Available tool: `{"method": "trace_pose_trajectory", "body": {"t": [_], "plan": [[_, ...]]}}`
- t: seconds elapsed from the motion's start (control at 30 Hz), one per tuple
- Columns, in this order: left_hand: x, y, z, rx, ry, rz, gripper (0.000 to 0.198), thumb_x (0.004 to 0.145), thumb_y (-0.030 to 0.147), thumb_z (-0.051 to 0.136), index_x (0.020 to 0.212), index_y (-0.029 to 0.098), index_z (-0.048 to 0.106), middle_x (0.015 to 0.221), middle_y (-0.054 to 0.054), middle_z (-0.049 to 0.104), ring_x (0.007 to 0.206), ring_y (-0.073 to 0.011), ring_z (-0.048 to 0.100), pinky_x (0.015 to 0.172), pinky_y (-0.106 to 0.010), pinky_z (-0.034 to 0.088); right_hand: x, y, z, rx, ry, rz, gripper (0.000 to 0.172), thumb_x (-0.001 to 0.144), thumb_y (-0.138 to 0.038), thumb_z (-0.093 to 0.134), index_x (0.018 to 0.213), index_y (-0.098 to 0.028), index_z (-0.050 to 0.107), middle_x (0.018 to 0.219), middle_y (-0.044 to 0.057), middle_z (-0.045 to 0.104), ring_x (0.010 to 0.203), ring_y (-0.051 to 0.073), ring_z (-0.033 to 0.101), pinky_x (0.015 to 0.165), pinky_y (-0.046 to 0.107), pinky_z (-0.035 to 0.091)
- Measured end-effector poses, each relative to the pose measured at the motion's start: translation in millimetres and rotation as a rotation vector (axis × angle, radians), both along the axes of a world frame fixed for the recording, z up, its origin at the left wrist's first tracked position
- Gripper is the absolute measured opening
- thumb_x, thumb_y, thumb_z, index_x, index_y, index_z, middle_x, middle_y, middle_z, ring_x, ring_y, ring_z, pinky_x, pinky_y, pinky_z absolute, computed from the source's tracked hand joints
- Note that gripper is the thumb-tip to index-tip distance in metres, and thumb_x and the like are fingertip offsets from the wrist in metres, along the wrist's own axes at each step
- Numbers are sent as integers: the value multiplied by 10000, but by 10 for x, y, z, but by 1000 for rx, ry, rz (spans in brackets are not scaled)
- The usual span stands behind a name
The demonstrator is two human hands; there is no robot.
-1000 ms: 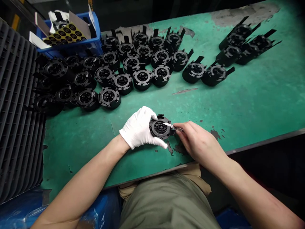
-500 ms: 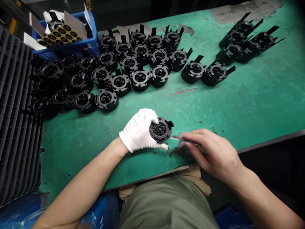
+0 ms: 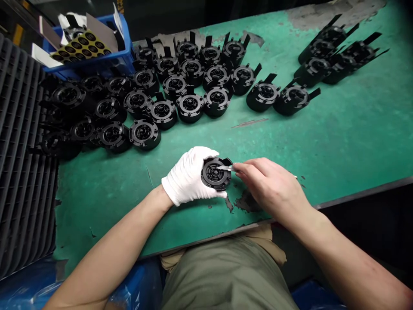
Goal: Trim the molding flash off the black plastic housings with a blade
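Observation:
My left hand (image 3: 190, 178), in a white glove, is closed around the side of a round black plastic housing (image 3: 213, 183). Its ringed face, with ribs and small holes, is turned up toward me. Bare and pinched, my right hand (image 3: 271, 185) grips a small knife (image 3: 225, 168) with a slim, pointed metal blade; the fingers hide most of its handle. The blade lies over the upper right part of the housing's face, its tip near the centre. Whether the tip touches the plastic I cannot tell.
Many similar black housings (image 3: 190, 103) stand in rows on the worn green table (image 3: 348, 133), with another group (image 3: 312, 71) at the back right. A blue bin (image 3: 129, 51) holding a sticker sheet (image 3: 82, 46) is at the back left. Grey ribbed trays (image 3: 26, 163) are stacked left.
My right hand has moved up and left, bringing the knife from beside the housing's lower right edge to over its face. My left hand keeps its grip, almost unmoved.

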State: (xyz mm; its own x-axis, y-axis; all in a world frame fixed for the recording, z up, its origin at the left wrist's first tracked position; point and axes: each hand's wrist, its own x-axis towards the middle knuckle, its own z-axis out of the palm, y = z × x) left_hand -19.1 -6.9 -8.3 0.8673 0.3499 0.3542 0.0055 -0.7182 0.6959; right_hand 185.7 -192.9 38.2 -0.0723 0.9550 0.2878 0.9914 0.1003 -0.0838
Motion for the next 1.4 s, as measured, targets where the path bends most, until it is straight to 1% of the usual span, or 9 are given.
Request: {"method": "trace_pose_trajectory", "body": {"t": [0.1, 0.2, 0.37, 0.6, 0.73, 0.93, 1.13, 1.27, 1.4], "plan": [[5, 8, 24, -9, 16, -6, 1037, 645, 750, 1000, 1405, 213, 543, 1332, -164, 684, 1253, -377, 716, 1122, -575, 597, 15, 1, 8, -26, -21, 16, 277, 1080, -124, 610, 1349, -178, 647, 1126, 104, 767, 922, 234, 636, 797, 370, 478], [9, 10, 42, -11, 49, -4, 1015, 635, 744, 1007, 1387, 227, 563, 1314, -151, 692, 1238, -378, 721, 1117, -578, 599, 41, 23, 75, -33, -58, 55, 290, 1076, -96, 577, 1344, -174, 657, 1111, 106, 766, 907, 236, 620, 805, 376, 477], [7, 12, 18, 27, -29, -20, 1022, 666, 762, 987, 1402, 205, 549, 1310, -166, 692, 1230, -373, 719, 1097, -559, 606, 87, 79, 169, -40, -110, 108, 293, 1062, -63, 562, 1318, -151, 674, 1029, 97, 744, 862, 238, 591, 773, 376, 460], [7, 15, 13, 15, 20, -7, 1018, 659, 770, 984, 1391, 209, 553, 1324, -165, 691, 1238, -371, 716, 1112, -576, 592, 104, 92, 73, -13, -28, 96, 188, 1086, -148, 612, 1258, -143, 687, 1032, 107, 744, 882, 237, 614, 798, 374, 476], [3, 16, 12, 5, 20, -4, 1024, 660, 790, 972, 1392, 208, 557, 1326, -168, 691, 1244, -376, 713, 1108, -577, 591, 102, 90, 27, -16, 7, 83, 214, 1082, -152, 610, 1277, -156, 698, 1038, 107, 750, 878, 239, 635, 795, 380, 471], [13, 15, 3, 7, 10, -7, 1020, 665, 796, 966, 1392, 208, 559, 1317, -166, 691, 1233, -376, 712, 1105, -580, 593, 138, 109, 14, -30, 60, 76, 208, 1107, -185, 575, 1272, -179, 701, 1044, 105, 754, 893, 237, 647, 792, 375, 477], [11, 14, 25, 9, 1, -16, 997, 684, 794, 959, 1386, 205, 566, 1306, -161, 691, 1221, -370, 716, 1096, -570, 601, 138, 112, -20, 16, 56, 96, 190, 1110, -183, 591, 1277, -152, 676, 1044, 109, 752, 883, 234, 637, 781, 374, 485], [6, 15, 31, -6, 47, -3, 1017, 648, 812, 966, 1376, 218, 575, 1311, -158, 690, 1231, -379, 713, 1103, -581, 598, 138, 107, -13, 13, 45, 91, 186, 1113, -191, 587, 1276, -165, 672, 1046, 103, 750, 890, 233, 636, 781, 373, 476], [4, 15, 27, 21, 5, -17, 1003, 688, 783, 963, 1396, 204, 551, 1323, -169, 690, 1242, -371, 710, 1101, -567, 596, 147, 105, 10, -20, 5, 96, 183, 1113, -176, 579, 1272, -170, 672, 1046, 101, 742, 885, 227, 622, 781, 366, 456]]}}
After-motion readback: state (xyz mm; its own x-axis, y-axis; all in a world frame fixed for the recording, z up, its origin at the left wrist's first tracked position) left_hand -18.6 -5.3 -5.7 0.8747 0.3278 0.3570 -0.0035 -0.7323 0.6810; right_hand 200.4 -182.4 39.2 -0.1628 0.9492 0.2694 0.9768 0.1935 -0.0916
